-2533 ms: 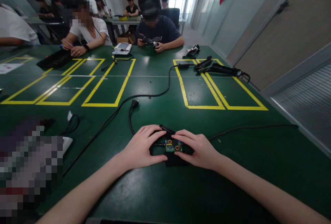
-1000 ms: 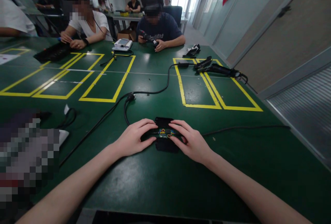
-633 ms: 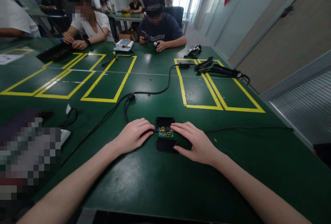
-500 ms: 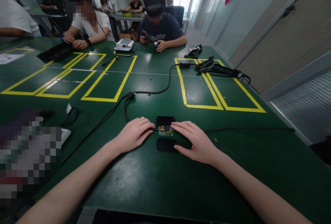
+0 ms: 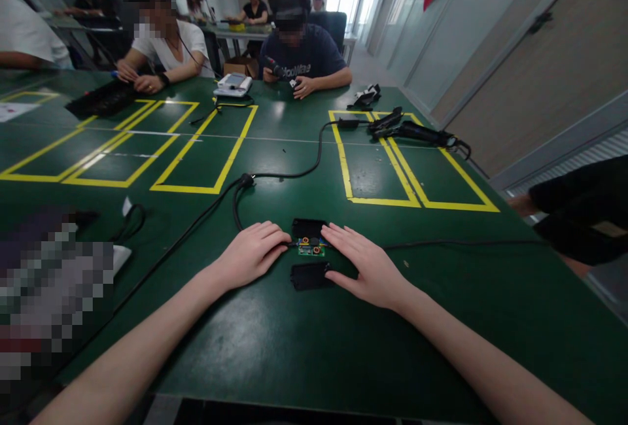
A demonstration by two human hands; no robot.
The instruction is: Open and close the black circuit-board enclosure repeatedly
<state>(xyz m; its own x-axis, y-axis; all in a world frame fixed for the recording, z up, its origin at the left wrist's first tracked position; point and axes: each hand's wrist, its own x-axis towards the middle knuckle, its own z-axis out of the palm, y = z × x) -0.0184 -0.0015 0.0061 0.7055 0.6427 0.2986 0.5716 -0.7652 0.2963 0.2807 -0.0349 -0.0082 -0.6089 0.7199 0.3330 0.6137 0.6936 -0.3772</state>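
A small green circuit board (image 5: 311, 246) with orange coils lies on the green table (image 5: 304, 346) between two black case halves: one (image 5: 309, 227) just beyond it, one (image 5: 311, 276) just nearer me. My left hand (image 5: 252, 253) lies flat, fingers stretched out, its fingertips touching the board's left end. My right hand (image 5: 364, 265) also lies flat and open, covering the board's right end, thumb beside the near half. Black cables leave the board on both sides.
A black power cable (image 5: 279, 178) and plug (image 5: 246, 181) loop behind the board. Yellow tape rectangles (image 5: 387, 201) mark the table. Black tools (image 5: 412, 129) lie at the far right. Two people sit across the table. A dark-sleeved person (image 5: 579, 209) stands at the right edge.
The black case came apart into two halves around the circuit board; the near half has slid toward me. My hands flattened on the table. A dark-sleeved person came in at the right.
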